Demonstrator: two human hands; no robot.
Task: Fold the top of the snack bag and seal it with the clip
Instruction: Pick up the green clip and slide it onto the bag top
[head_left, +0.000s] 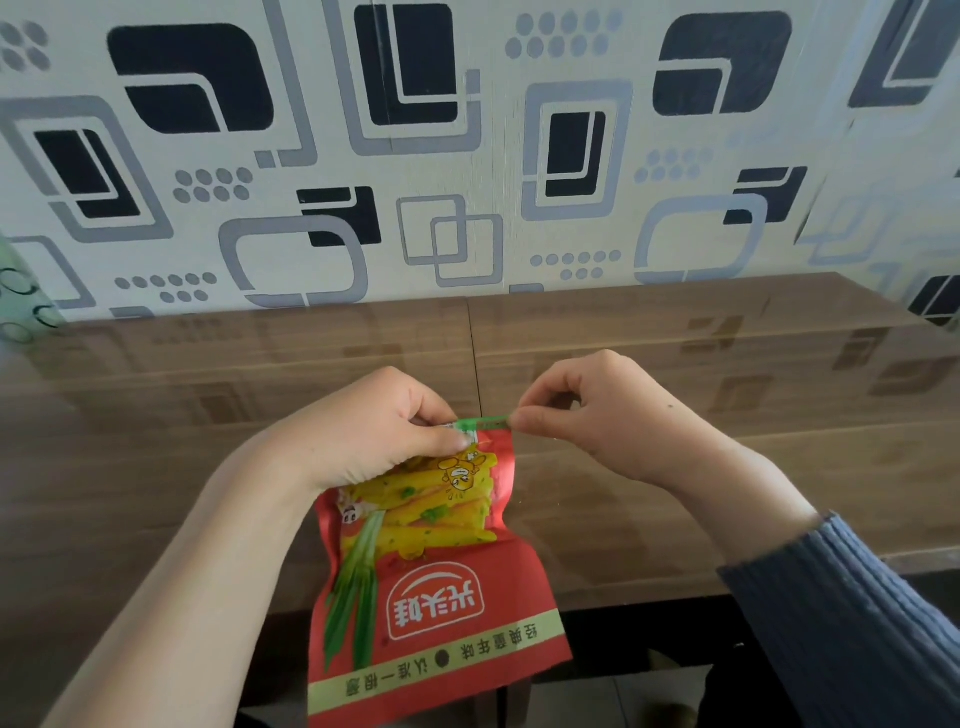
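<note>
You pinched the snack bag (426, 561) top in your left hand (379, 426) to keep its fold flat while your right hand (587, 410) gripped the green clip (485, 423) end.

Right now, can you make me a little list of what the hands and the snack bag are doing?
snack bag: red, lying on the wooden table, its lower end past the near edge
bag top: gathered at the far end
clip: green, lying along the bag top
left hand: pinching the bag top and the clip's left end
right hand: pinching the clip's right end
seal: cannot tell if snapped shut
</note>
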